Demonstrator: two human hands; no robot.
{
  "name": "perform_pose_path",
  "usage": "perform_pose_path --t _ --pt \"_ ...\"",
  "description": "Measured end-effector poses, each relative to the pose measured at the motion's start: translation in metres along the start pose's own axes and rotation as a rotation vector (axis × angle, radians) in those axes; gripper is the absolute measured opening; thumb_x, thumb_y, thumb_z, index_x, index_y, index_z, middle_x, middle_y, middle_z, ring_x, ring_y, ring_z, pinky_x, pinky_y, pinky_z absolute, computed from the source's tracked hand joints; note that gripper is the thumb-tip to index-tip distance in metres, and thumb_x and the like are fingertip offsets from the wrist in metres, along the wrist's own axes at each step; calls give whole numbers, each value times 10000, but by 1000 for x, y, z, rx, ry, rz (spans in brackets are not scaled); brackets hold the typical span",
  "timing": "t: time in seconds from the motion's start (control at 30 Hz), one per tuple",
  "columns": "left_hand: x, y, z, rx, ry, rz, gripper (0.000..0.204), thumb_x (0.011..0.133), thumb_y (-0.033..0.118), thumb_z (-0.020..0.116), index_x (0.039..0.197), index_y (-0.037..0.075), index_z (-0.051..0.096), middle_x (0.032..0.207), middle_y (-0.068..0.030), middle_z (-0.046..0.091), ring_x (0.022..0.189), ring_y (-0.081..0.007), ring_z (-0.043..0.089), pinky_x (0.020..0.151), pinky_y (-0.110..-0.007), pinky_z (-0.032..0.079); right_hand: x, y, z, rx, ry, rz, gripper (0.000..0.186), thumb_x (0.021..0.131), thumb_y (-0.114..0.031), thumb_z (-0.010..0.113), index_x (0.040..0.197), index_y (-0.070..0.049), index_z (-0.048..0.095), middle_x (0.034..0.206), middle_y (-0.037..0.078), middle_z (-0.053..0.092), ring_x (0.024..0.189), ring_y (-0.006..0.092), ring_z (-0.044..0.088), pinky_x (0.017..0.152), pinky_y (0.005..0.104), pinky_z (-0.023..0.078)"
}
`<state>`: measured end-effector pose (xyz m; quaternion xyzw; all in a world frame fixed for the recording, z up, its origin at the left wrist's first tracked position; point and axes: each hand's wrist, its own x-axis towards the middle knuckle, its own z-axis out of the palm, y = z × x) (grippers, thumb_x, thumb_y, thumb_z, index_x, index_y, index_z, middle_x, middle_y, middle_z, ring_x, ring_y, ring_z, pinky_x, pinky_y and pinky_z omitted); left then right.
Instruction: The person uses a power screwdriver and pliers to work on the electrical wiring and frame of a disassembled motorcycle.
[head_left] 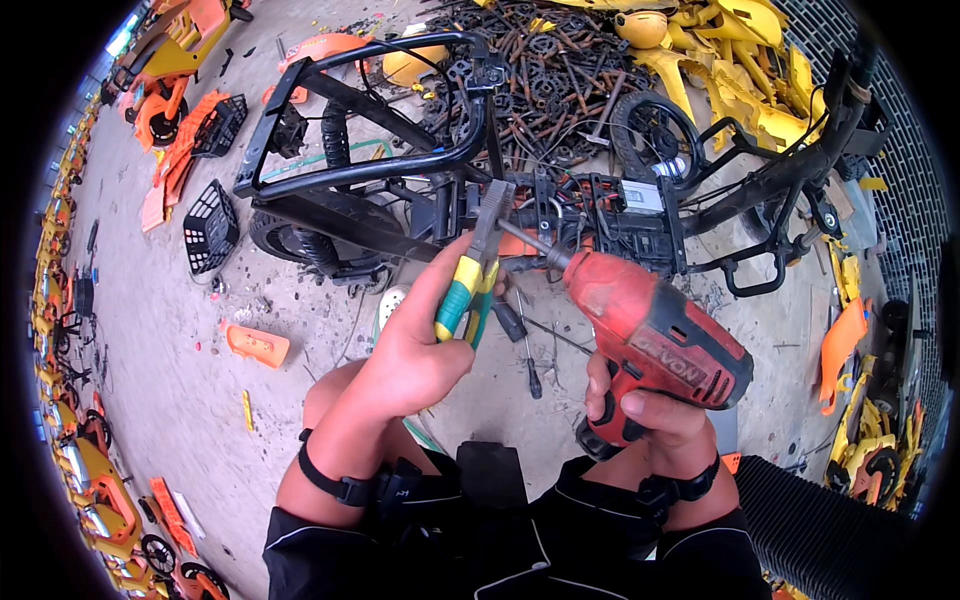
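My left hand [415,355] is closed round the yellow-and-green handles of a pair of pliers [462,290], whose grey jaws point up and away. Wrapped round the grip of a red-and-black cordless impact driver [650,310] is my right hand [655,405]. The driver's bit points up and left, its tip close beside the plier jaws; whether they touch I cannot tell. Just beyond both tools lies a stripped black scooter frame [370,175], with exposed wiring and a silver-grey box [642,197] in its middle.
A screwdriver [531,370] lies on the floor between my legs. Black crates [211,228] and an orange panel [257,344] lie at left. Behind the frame rises a heap of rusty metal parts [540,90], with yellow panels [755,70] to its right. Orange and yellow parts line both sides.
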<state>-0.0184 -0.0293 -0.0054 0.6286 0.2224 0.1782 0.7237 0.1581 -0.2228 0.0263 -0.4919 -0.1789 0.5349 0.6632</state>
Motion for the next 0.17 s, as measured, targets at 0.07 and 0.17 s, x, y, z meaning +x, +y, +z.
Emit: perform_pose_path --t 0.07,0.17 --pt "-1 0 1 -15 9 -6 1000 615 -207 384 1573 27 223 1401 -194 508 1354 -329 483 1146 -444 338 1 0 -1 6 -9 9 734 721 -144 755 1373 35 467 881 152 643 724 245 669 644 354 547" --pt "0 -5 2 -27 13 -12 1000 616 -206 384 1574 29 222 1402 -195 508 1356 -331 482 1146 -445 339 1 1 -3 -5 -2 28 739 721 -144 752 1380 28 465 881 153 644 723 248 671 641 357 548"
